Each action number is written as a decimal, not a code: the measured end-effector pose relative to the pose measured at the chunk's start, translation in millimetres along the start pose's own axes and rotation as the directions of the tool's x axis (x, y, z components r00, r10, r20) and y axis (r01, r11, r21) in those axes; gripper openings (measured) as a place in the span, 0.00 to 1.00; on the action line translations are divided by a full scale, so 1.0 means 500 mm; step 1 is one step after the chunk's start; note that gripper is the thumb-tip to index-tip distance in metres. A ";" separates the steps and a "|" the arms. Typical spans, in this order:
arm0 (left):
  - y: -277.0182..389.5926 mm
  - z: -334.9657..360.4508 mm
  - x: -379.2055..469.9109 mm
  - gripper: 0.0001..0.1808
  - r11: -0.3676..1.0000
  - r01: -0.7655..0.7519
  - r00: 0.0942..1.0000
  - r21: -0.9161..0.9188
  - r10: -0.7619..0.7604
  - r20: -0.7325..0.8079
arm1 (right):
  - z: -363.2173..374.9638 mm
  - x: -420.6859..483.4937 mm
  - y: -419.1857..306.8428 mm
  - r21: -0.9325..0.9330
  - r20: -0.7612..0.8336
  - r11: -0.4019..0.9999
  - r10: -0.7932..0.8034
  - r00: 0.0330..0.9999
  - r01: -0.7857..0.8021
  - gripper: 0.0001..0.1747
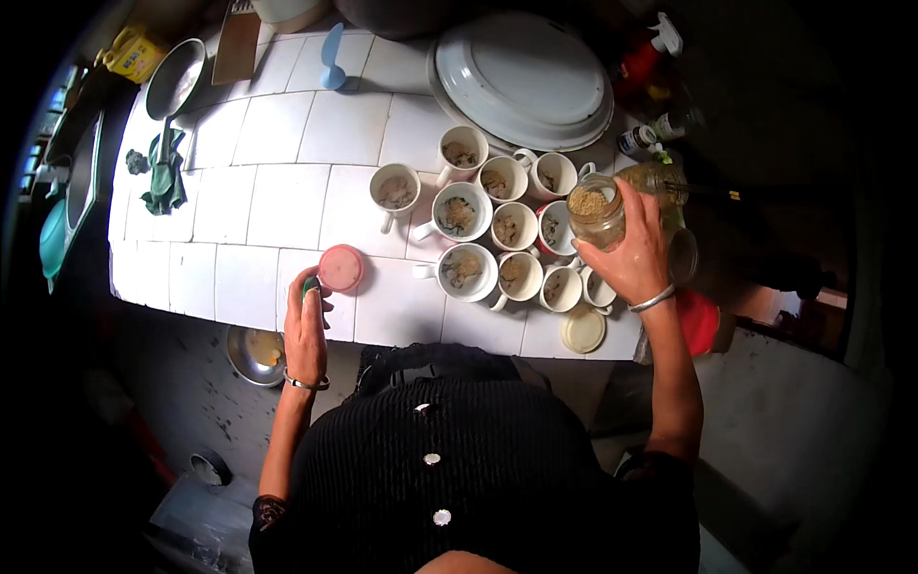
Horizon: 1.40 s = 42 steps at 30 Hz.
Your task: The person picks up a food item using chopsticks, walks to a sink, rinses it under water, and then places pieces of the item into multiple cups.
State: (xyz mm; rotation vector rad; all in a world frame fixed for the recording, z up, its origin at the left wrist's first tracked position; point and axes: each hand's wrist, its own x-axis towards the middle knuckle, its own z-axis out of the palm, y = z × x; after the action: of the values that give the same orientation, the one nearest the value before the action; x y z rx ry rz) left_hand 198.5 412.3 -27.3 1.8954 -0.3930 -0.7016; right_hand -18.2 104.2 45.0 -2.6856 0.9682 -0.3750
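Note:
My right hand (635,247) grips a glass jar (597,222) part-filled with tan granules, held over the right side of a cluster of mugs. My left hand (307,330) holds a small dark green object (311,285), too hidden to name, beside a round pink lid (341,268) on the white tiles. Several mugs stand close together, among them a white mug (467,271) and a cream mug (395,190); dark shreds and pale brown matter lie in their bottoms. A pale yellow lid (583,329) lies near the table's front edge, below the mugs.
A large enamel basin (523,79) lies behind the mugs. At the back left are a pan (176,79), a green cloth (166,176) and a blue spoon (332,57). Bottles, including a red spray bottle (645,54), crowd the right. A metal bowl (257,355) sits below the table edge.

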 end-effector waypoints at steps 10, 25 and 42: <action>0.013 0.020 0.022 0.21 0.999 0.001 1.000 -0.042 -0.001 0.008 | 0.000 -0.018 0.035 0.017 0.001 0.999 0.041 0.999 -0.041 0.43; 0.041 0.044 0.034 0.21 1.000 -0.009 0.999 -0.007 0.009 0.043 | 0.011 -0.090 0.087 -0.132 0.014 0.980 0.149 0.989 -0.146 0.43; 0.041 0.043 0.011 0.22 0.999 -0.033 0.996 0.006 0.032 0.077 | -0.010 -0.145 0.073 -0.002 -0.019 0.970 0.243 0.970 -0.243 0.43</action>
State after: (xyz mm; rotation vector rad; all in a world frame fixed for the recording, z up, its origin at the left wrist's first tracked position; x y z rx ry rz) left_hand 190.0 385.3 -16.9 1.8692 -0.4749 -0.7544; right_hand -94.8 123.4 26.6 -2.5302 1.2869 -0.3464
